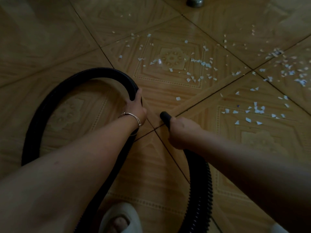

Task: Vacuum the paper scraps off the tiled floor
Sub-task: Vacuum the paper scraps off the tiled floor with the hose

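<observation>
While the right hand (179, 133) curls around the black nozzle (165, 118), aiming its open end low over the tiled floor (50, 39), the left hand (136, 106) grips the ribbed hose (101, 71) further back, probably to keep the loop from dragging. White paper scraps (198, 63) lie ahead and to the right, well apart from the nozzle, not yet collected.

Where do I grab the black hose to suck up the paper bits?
Just behind the smooth tip, coming from above, as the right hand does. The tip looks stiff and aimable; the ribbed hose bends in loops.
</observation>
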Demonstrator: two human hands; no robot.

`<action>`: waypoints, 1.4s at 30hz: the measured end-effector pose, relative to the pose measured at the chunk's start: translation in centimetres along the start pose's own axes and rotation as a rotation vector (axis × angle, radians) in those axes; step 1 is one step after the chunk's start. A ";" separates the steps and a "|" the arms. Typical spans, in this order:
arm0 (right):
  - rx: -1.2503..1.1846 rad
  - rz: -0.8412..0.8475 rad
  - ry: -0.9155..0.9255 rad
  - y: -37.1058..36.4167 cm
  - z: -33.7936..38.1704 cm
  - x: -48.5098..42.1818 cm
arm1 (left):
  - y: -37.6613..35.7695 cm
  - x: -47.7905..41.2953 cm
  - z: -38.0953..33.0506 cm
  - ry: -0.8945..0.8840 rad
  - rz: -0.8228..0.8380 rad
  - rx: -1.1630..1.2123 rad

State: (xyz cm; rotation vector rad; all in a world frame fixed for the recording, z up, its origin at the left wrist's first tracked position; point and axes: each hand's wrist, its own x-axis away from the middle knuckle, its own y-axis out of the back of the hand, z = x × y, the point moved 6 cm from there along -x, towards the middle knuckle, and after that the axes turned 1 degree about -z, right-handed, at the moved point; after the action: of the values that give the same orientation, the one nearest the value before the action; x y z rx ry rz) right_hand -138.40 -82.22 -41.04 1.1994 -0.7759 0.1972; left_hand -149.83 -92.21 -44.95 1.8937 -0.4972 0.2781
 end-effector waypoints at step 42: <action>-0.399 -0.085 -0.320 -4.6 -5.9 4.3 | -5.7 3.4 -5.4 -0.225 0.111 -0.119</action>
State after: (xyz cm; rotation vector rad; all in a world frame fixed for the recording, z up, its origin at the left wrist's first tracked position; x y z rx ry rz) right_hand -130.25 -79.87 -42.68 0.8889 -0.9872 -0.2189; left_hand -143.94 -86.13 -46.26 1.7931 -0.7556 0.1046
